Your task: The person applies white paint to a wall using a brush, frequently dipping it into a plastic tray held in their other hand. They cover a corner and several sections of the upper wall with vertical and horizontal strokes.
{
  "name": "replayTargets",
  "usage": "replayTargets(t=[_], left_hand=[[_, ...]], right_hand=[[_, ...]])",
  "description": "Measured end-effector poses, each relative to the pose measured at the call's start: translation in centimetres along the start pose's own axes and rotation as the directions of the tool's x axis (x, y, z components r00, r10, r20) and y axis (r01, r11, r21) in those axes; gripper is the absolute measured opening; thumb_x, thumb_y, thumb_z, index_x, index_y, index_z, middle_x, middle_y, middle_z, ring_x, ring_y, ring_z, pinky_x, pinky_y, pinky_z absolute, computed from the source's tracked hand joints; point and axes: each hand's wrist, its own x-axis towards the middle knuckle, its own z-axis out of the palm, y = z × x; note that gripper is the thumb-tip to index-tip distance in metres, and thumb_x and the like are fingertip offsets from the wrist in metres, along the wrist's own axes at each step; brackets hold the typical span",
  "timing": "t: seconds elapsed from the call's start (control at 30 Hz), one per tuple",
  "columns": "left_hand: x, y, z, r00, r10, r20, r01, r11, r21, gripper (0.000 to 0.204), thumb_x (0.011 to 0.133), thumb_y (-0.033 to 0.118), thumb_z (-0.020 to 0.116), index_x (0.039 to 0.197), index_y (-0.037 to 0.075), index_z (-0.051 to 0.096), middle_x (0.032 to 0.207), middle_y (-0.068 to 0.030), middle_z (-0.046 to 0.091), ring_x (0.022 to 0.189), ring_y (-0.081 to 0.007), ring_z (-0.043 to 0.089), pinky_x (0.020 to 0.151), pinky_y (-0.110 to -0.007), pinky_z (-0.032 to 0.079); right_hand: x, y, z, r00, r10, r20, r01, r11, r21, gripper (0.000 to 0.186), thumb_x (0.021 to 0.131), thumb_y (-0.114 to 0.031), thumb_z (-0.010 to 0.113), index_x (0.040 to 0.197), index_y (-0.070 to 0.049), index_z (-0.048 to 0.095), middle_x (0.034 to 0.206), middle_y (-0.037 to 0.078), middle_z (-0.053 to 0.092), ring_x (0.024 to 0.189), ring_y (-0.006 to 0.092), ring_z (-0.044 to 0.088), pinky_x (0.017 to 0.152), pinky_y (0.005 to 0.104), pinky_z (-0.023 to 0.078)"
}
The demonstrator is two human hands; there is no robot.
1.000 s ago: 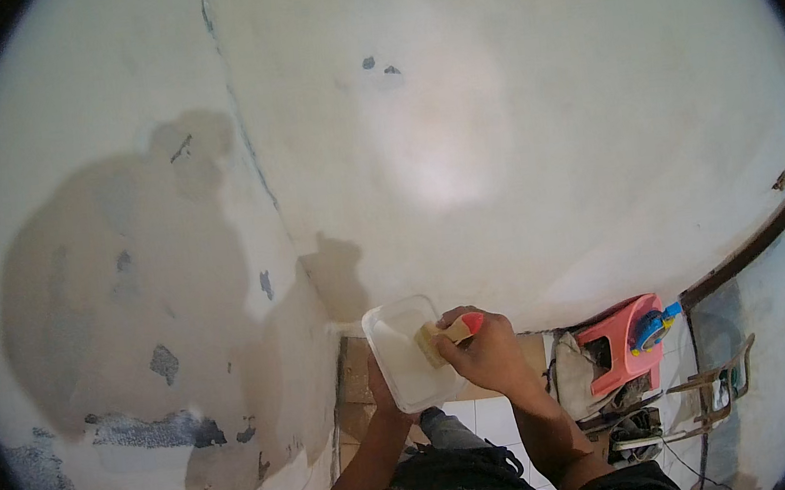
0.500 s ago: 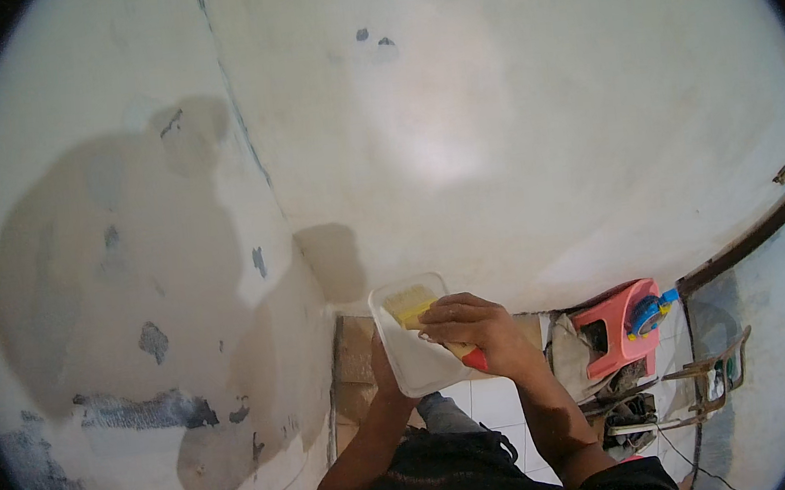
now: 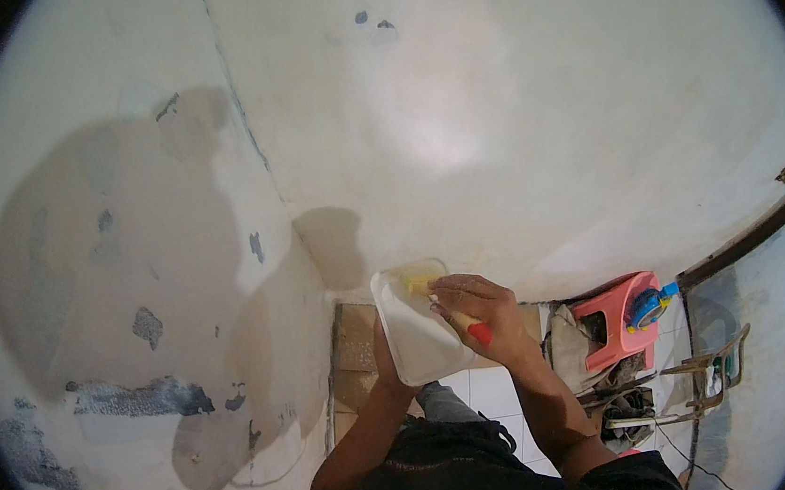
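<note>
The right hand [image 3: 480, 310] grips a red-tipped brush [image 3: 464, 320] slanting up-left, bristles at the far end of a white tray [image 3: 413, 345], whose left side the partly hidden left hand [image 3: 387, 363] holds.

The brush [image 3: 463, 319] has swung round: a second ago its bristles [image 3: 417, 286] pointed left across the tray [image 3: 386, 327] and its red end [image 3: 479, 333] stuck up above the right hand [image 3: 488, 309]; now the bristles are at the far end and the red end points back toward the wrist. Since half a second ago the bristles have shifted right, and less of their flat side shows. The right hand has turned knuckles-up over the handle. Tray, left hand [image 3: 386, 361] and wall marks [image 3: 147, 327] all sit higher in view. The hands' shadow [image 3: 331, 246] has a rounder top.
</note>
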Motion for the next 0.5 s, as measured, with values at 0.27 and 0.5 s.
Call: replayTargets(t=[0.27,0.5], left_hand=[[0.8,-1.9,-0.1,0.983,-0.109,0.147,0.183,0.622,-0.761,0.060,0.100,0.053,0.033,0.138,0.007,0.045,0.125,-0.0140,0.059,0.112,-0.0274,0.061,0.096,-0.043,0.051],[0.8,-2.9,0.0,0.993,-0.045,0.113,0.094,0.870,-0.484,0.063,0.100,0.054,0.028,0.134,0.005,0.049,0.123,-0.0146,0.060,0.111,-0.0270,0.061,0.094,-0.043,0.052]], right_hand=[[-0.8,-1.1,0.4,0.875,0.478,-0.072,-0.430,0.838,0.337,0.020,0.086,-0.010,0.074,0.100,0.003,0.067,0.099,0.014,0.072,0.086,0.0193,0.071,0.077,0.0297,0.057],[-1.8,-0.1,2.0,0.786,0.612,-0.091,-0.480,0.696,0.534,0.024,0.087,-0.013,0.074,0.099,0.006,0.066,0.084,0.011,0.072,0.078,0.0150,0.069,0.070,0.0298,0.055]])
